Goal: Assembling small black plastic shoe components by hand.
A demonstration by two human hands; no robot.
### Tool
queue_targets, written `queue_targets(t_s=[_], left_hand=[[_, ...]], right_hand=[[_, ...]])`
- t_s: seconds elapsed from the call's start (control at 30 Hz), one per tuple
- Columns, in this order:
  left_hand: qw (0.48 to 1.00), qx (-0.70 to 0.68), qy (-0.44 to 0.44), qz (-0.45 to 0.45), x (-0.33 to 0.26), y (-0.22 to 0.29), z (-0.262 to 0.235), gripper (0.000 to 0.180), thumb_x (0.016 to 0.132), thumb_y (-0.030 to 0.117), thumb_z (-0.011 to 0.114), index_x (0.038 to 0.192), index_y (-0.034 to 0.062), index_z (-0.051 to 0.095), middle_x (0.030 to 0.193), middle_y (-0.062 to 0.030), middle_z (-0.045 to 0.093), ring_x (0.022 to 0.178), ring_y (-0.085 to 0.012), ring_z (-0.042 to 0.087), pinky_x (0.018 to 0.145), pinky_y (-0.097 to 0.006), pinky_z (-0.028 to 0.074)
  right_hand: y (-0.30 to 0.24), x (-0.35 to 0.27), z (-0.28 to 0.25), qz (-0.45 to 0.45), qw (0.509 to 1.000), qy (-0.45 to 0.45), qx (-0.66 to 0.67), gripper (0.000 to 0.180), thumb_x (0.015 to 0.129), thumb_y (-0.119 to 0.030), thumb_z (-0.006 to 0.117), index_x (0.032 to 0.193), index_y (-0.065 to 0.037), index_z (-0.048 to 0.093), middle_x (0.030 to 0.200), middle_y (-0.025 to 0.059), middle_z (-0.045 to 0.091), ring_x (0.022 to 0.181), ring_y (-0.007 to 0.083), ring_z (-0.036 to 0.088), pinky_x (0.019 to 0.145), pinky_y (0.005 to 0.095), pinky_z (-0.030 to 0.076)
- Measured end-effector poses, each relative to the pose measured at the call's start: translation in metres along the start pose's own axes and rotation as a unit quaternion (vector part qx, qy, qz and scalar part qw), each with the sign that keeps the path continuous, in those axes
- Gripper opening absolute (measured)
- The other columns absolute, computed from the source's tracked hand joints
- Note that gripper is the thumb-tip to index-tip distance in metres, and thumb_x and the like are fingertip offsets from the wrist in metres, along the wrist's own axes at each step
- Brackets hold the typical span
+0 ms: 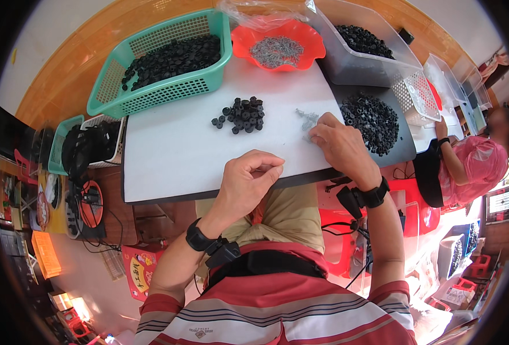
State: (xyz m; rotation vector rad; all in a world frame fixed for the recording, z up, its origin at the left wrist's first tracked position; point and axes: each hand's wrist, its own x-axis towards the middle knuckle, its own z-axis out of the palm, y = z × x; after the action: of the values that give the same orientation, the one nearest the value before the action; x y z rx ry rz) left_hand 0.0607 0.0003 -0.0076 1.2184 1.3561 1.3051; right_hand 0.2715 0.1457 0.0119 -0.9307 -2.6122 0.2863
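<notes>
Small grey metal pieces (pixel 307 119): loose little cluster on the white table (pixel 174 149), right of centre, lying flat and scattered. Right hand (pixel 339 144) rests on the near edge of the cluster, fingertips touching it. Individual shapes too small to tell.

Left hand (pixel 248 183): fingers pinched together above the table's near edge; whatever is between them is hidden.

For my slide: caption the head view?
Right hand picks small metal pins; left hand pinched shut near black rings.

Two green baskets (pixel 162 63), one red bowl (pixel 277 46), two clear bins (pixel 375 63)
</notes>
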Motion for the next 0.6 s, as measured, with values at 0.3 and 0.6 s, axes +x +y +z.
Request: queue_targets(t_s=[0.3, 0.6], left_hand=[[1.0, 0.004, -0.006, 0.005, 0.0036, 0.0027, 0.0039, 0.014, 0.094, 0.0, 0.071, 0.107, -0.0038, 0.074, 0.105, -0.0076, 0.072, 0.089, -0.0103, 0.068, 0.08, -0.025, 0.057], [1.0, -0.026, -0.011, -0.003, 0.0084, -0.0018, 0.0051, 0.015, 0.094, -0.001, 0.07, 0.108, -0.0041, 0.073, 0.105, -0.0079, 0.071, 0.089, -0.0109, 0.068, 0.081, -0.026, 0.058]], right_hand=[[-0.0025, -0.0033, -0.0011, 0.01, 1.0, 0.012, 0.02, 0.007, 0.093, -0.008, 0.061, 0.099, -0.005, 0.064, 0.103, 0.0116, 0.063, 0.082, 0.0385, 0.067, 0.07, 0.0488, 0.053], [0.0044, -0.0057, 0.0039, 0.058, 0.989, 0.063, 0.123, 0.009, 0.089, -0.007, 0.07, 0.096, -0.004, 0.064, 0.098, 0.0116, 0.067, 0.083, 0.0397, 0.065, 0.07, 0.0452, 0.052]])
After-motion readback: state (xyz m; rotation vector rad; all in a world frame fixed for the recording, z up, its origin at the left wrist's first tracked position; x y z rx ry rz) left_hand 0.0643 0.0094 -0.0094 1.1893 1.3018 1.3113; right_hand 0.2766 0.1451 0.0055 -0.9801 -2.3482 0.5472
